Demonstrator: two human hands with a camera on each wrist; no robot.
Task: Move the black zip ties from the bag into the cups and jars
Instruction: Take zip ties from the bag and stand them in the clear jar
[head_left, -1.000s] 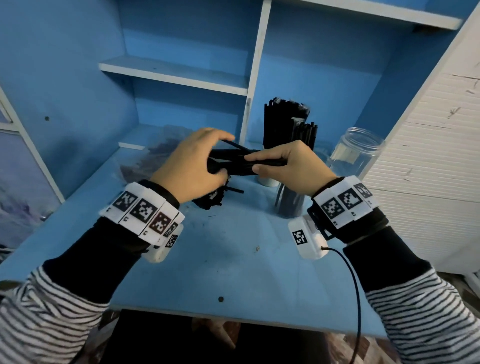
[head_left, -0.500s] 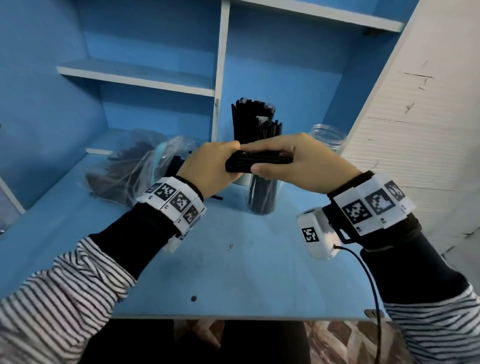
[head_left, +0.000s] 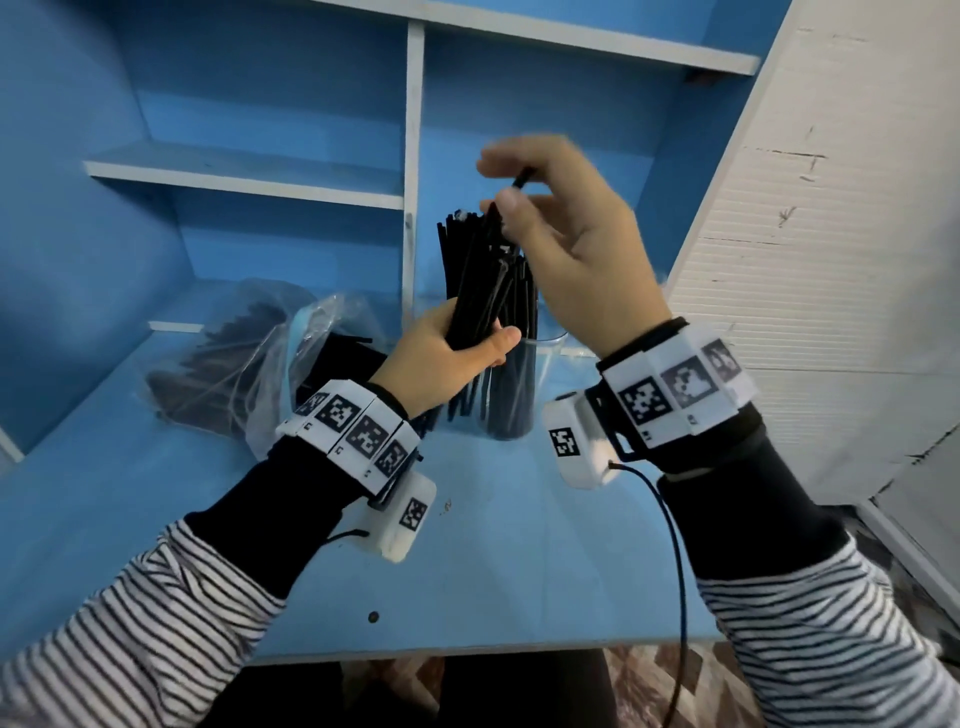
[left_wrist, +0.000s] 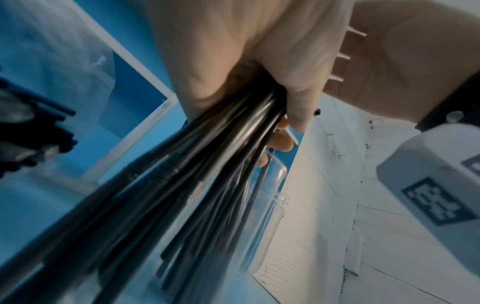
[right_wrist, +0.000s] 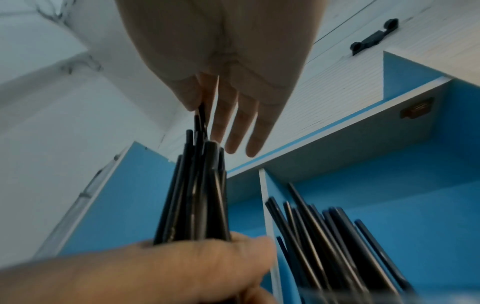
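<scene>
We work at a blue desk under blue shelves, beside a white cabinet. Our left hand grasps a zip-tie bundle upright; our right hand pinches its top. A clear bag lies left, filled cups behind.

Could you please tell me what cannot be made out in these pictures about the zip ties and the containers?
- Bundle of zip ties: their count; blurred in both wrist views, overlapping in the head view.
- Clear cup: its left side, hidden by the left hand in the head view.
- Plastic bag: how many ties remain; crumpled film hides them.
- Right hand: its fingertips, motion-blurred in the head view.
</scene>
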